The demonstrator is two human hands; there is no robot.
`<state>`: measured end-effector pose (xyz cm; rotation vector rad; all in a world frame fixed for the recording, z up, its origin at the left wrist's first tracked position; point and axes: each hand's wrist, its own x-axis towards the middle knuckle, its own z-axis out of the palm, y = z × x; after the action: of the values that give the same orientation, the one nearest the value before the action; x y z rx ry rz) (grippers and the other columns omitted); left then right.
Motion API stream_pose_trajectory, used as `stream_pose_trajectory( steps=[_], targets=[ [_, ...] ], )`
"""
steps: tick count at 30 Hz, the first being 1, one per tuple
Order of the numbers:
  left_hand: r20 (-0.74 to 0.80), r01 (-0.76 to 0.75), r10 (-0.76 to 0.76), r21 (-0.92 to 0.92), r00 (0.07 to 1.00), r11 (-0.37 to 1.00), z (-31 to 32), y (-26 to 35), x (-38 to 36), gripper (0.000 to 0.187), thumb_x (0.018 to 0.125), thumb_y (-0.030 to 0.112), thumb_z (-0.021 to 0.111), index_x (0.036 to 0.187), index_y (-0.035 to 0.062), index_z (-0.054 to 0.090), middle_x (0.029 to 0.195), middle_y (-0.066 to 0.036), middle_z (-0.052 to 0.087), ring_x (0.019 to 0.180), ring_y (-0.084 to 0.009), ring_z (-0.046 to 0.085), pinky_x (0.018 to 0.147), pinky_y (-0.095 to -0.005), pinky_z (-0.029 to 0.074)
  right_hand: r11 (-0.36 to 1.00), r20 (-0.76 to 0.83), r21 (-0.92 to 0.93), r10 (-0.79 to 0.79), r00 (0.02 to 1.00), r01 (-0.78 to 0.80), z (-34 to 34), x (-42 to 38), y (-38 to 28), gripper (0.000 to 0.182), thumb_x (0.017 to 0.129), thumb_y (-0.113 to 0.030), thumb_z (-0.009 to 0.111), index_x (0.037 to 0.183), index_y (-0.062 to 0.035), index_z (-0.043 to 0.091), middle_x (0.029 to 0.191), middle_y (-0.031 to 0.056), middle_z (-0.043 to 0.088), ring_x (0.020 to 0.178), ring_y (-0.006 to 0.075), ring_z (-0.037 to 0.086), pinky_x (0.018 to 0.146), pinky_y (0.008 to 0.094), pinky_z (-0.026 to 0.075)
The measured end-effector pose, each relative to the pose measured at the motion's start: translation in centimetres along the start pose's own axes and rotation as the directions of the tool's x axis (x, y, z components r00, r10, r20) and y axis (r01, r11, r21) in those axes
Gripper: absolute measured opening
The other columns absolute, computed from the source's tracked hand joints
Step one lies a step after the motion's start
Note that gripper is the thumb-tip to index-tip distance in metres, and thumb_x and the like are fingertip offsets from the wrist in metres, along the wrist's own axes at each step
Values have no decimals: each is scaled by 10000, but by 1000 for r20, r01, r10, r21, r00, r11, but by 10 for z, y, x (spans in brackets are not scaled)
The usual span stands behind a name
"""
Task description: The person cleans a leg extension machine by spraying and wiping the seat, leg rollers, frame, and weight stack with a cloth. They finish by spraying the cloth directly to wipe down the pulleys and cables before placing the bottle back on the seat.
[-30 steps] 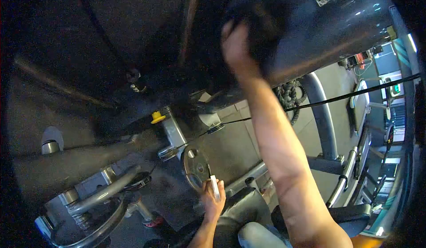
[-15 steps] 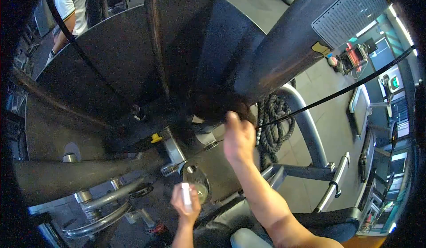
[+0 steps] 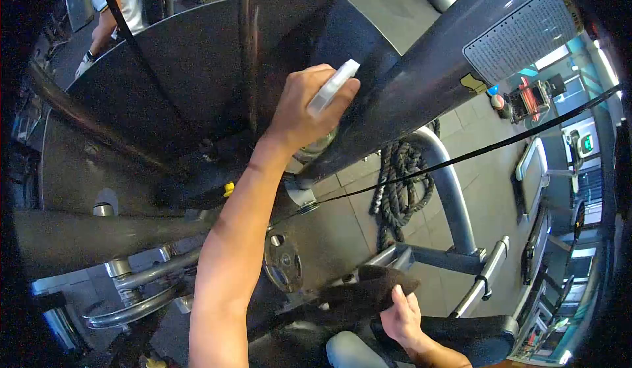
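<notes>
My left hand [image 3: 299, 108] is wrapped round a spray bottle [image 3: 336, 86] with a white trigger head. Its clear body shows below my fingers, partly hidden by the hand. The bottle is held up against the dark panel [image 3: 197, 58], close beside the thick grey post [image 3: 395, 98] of a gym machine. Lower down, my right hand [image 3: 403, 316] grips the edge of a dark cloth [image 3: 378, 290], which hangs to the left above the black padded seat [image 3: 454, 335].
A black cable [image 3: 487, 145] runs across to the upper right. Coiled battle rope [image 3: 401, 190] lies on the floor behind a curved frame tube [image 3: 451, 190]. A person in a white shirt [image 3: 131, 2] is at the upper left. Treadmills [image 3: 530, 170] stand to the right.
My left hand has risen with the spray bottle from low in front of me to the panel. My right hand has drawn the cloth down and right, away from the post.
</notes>
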<state>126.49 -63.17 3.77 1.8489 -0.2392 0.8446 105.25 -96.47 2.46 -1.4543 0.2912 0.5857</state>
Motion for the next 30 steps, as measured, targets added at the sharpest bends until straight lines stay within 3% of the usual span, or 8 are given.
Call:
stream_pose_trajectory(
  steps=[8, 10, 15, 18, 19, 21, 24, 30],
  targets=[
    [-69, 165, -158, 110, 985, 980, 2, -7, -72, 229, 856, 212, 645, 762, 16, 572, 778, -157, 578, 721, -343, 577, 587, -422, 437, 894, -9, -213, -406, 914, 395, 22, -8, -15, 597, 787, -98, 569, 1334, 44, 375, 1266, 186, 510, 1220, 289, 463, 1094, 413, 287],
    [-246, 149, -111, 139, 963, 979, 1, 20, -130, 121, 789, 89, 700, 814, 8, 615, 838, -133, 615, 750, -310, 609, 665, -369, 493, 570, 318, -474, -599, 735, 671, 29, 15, -15, 573, 776, -112, 545, 1321, 7, 415, 1218, 176, 516, 1140, 299, 482, 1038, 421, 321],
    [-325, 524, -471, 97, 820, 846, 2, 58, -290, 135, 820, 131, 649, 847, 1, 627, 813, -154, 620, 725, -329, 611, 659, -400, 499, -13, 553, -777, -494, 671, 630, 82, 152, 3, 435, 846, -153, 523, 1224, 61, 514, 1206, 224, 536, 1068, 319, 517, 971, 405, 378],
    [-204, 521, -487, 179, 850, 835, 19, 53, -353, 149, 834, 152, 648, 829, 6, 617, 806, -138, 628, 744, -331, 623, 680, -410, 504, 126, 199, -618, -930, 309, 776, 201, 226, -65, 474, 976, -190, 479, 1333, 98, 358, 1259, 240, 520, 1173, 290, 508, 1029, 355, 367],
    [-173, 523, -501, 116, 848, 845, 26, 55, -368, 142, 835, 147, 648, 830, 9, 617, 811, -138, 628, 750, -332, 623, 689, -408, 506, 310, -42, -575, -935, 351, 757, 220, 271, -69, 451, 968, -168, 487, 1322, 88, 373, 1276, 259, 500, 1213, 342, 462, 1066, 406, 306],
    [-170, 684, -680, -44, 714, 729, 40, 62, -386, 107, 831, 122, 646, 843, 19, 620, 828, -137, 633, 785, -331, 625, 734, -405, 506, -106, 34, -836, -989, -142, 538, 236, 308, -110, 288, 971, -144, 466, 1178, 56, 461, 1082, 197, 570, 1011, 285, 547, 928, 377, 417],
    [-60, 605, -602, 80, 797, 792, 52, 64, -393, 126, 828, 135, 653, 859, 16, 624, 859, -136, 638, 837, -320, 623, 755, -398, 504, 616, -109, -249, -785, 610, 747, 233, 333, -128, 182, 990, -183, 419, 981, -12, 478, 868, 67, 532, 774, 202, 512, 732, 350, 445],
    [-74, 660, -658, -1, 749, 752, 61, 61, -393, 128, 825, 132, 654, 861, 12, 630, 869, -130, 640, 824, -312, 627, 739, -398, 509, 344, -176, -405, -939, 297, 847, 233, 361, -112, 280, 1020, -274, 331, 876, -66, 451, 791, -13, 433, 685, 157, 416, 660, 324, 418]
  ],
)
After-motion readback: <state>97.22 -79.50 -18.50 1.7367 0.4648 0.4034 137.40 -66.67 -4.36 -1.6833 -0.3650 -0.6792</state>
